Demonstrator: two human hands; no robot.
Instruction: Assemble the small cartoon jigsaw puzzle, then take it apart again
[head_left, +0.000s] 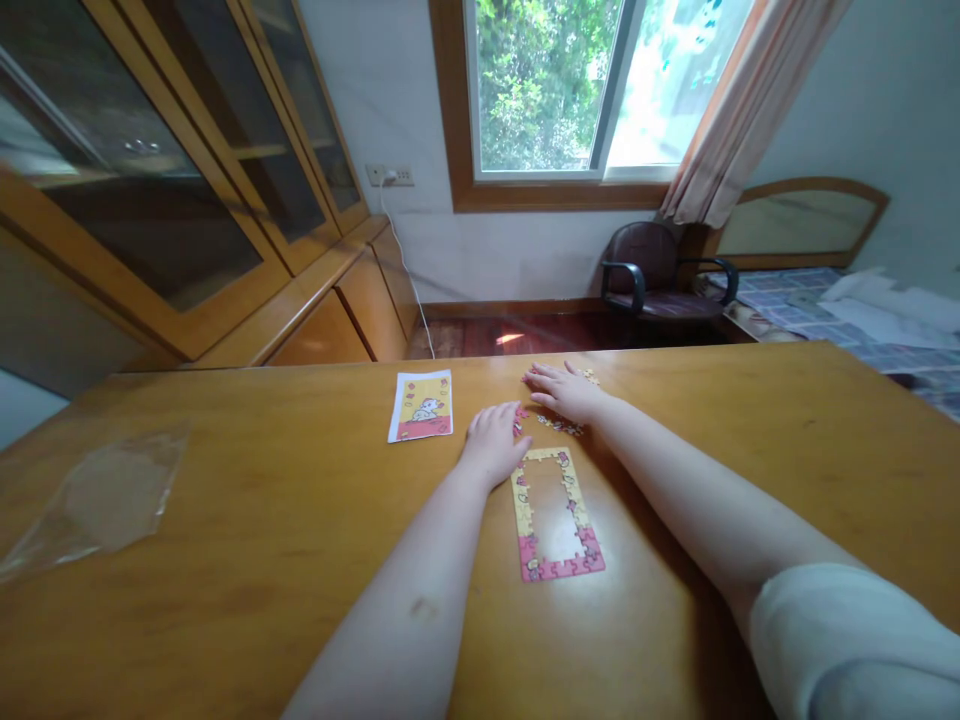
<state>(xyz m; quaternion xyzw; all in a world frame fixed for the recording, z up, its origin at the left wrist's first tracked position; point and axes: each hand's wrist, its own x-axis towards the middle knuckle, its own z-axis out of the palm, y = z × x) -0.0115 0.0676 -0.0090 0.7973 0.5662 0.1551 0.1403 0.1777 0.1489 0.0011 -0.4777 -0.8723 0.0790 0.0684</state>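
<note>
A jigsaw puzzle border (593, 550) in yellow and pink lies joined as a rectangular frame on the table, its middle bare. Beyond it are loose puzzle pieces (559, 424), partly hidden by my hands. My left hand (495, 440) rests by the border's far left corner, fingers stretched over some pink pieces. Farther off, my right hand (568, 392) lies flat with fingers spread over pieces at the far side of the pile. A picture card (426, 405) with a white duck on yellow and pink lies left of my left hand.
A clear plastic bag (105, 490) lies on the left of the wooden table (300, 560). Past its far edge stand a dark armchair (652, 265) and a bed (810, 300). A glass-door cabinet (270, 225) stands at the left, and a white cord (405, 260) hangs from the wall socket.
</note>
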